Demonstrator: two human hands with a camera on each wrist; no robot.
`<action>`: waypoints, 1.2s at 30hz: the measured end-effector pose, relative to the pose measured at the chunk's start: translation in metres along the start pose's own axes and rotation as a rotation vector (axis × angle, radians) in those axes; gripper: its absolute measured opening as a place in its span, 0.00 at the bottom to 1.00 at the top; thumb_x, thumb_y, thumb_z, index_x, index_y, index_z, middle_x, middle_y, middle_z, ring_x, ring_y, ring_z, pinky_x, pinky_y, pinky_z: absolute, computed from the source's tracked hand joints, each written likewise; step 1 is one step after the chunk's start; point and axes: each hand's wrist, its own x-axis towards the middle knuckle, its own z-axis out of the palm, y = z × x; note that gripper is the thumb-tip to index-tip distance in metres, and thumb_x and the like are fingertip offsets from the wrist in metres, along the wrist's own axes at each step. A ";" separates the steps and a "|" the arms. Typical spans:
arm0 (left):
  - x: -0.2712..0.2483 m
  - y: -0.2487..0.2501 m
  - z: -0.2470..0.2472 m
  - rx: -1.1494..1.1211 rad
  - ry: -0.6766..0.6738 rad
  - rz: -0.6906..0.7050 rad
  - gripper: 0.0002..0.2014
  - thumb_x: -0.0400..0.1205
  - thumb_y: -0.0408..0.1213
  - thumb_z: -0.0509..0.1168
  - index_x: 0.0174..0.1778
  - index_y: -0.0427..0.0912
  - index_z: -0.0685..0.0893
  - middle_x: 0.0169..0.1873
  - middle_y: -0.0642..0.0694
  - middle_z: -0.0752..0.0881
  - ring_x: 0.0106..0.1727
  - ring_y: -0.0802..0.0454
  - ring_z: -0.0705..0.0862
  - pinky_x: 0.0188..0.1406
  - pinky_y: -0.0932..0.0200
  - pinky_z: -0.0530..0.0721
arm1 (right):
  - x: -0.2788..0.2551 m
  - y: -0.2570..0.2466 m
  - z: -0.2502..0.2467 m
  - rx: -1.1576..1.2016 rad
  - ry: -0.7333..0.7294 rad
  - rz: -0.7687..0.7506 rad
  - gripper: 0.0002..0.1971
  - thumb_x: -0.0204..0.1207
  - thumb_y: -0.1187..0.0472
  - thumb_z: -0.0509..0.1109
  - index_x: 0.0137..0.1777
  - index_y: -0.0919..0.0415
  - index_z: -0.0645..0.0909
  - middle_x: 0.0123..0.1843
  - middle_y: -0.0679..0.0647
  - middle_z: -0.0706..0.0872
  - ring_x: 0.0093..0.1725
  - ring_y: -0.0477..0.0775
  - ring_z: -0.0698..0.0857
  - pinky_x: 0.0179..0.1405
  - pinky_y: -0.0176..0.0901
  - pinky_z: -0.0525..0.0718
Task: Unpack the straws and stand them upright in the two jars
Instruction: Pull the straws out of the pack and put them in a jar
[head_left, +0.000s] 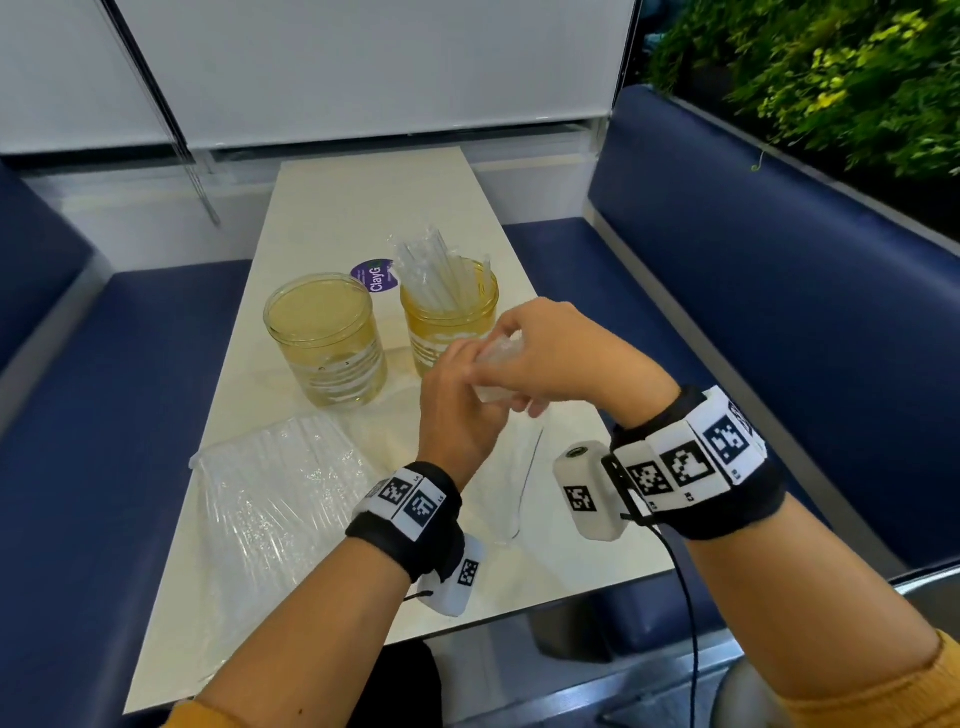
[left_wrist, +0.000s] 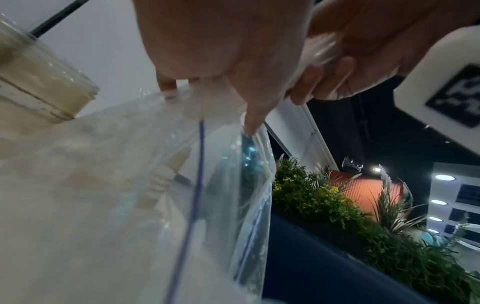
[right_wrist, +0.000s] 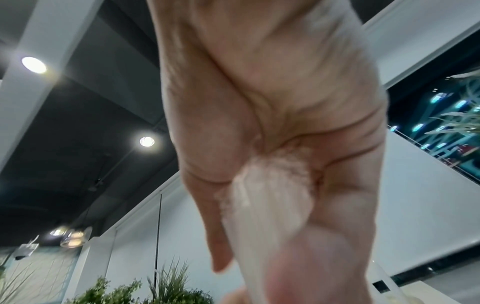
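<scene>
Mid-unpack here. The right hand (head_left: 550, 353) has its grip wrapped round a bunch of clear plastic straws (head_left: 496, 364), drawing them out of a clear zip bag with a blue seal line (left_wrist: 197, 185). The left hand (head_left: 457, 410) pinches the mouth of that bag, which hangs just above the pale surface (head_left: 363, 192). In the right wrist view the bundle fills the fist, though it's blurry enough that I can't say how many straws there are.

The right-hand amber glass jar with white stripes (head_left: 451, 317) already has straws standing in it, leaning a bit. The left-hand amber glass jar (head_left: 326, 347) right beside it looks empty. A second clear packet of straws (head_left: 270, 499) lies unopened-looking on the near left.

Next move, I reckon: pull the bundle fully clear of the bag, carry it left to the empty jar, turn it upright over the rim and let go low, so the straws don't splay out or tip the glass.
</scene>
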 end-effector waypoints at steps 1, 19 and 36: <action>0.002 -0.002 0.000 -0.038 0.019 -0.051 0.19 0.70 0.42 0.75 0.56 0.41 0.87 0.50 0.47 0.89 0.49 0.51 0.87 0.48 0.45 0.88 | 0.002 0.001 0.000 0.074 0.012 -0.031 0.24 0.74 0.42 0.76 0.63 0.55 0.80 0.43 0.53 0.91 0.36 0.50 0.94 0.37 0.39 0.92; 0.009 0.003 -0.045 -0.238 -0.101 -0.332 0.34 0.64 0.45 0.87 0.64 0.44 0.83 0.56 0.53 0.88 0.58 0.59 0.85 0.56 0.64 0.84 | 0.058 -0.024 0.035 0.624 0.335 -0.348 0.09 0.79 0.63 0.72 0.47 0.71 0.84 0.32 0.60 0.89 0.29 0.55 0.89 0.35 0.54 0.92; 0.000 -0.011 -0.072 -0.435 -0.116 -0.395 0.27 0.70 0.34 0.84 0.65 0.47 0.85 0.65 0.52 0.85 0.59 0.59 0.88 0.46 0.61 0.91 | 0.165 -0.066 -0.082 0.788 0.568 -0.626 0.07 0.82 0.58 0.72 0.53 0.59 0.78 0.44 0.51 0.83 0.41 0.50 0.86 0.52 0.45 0.89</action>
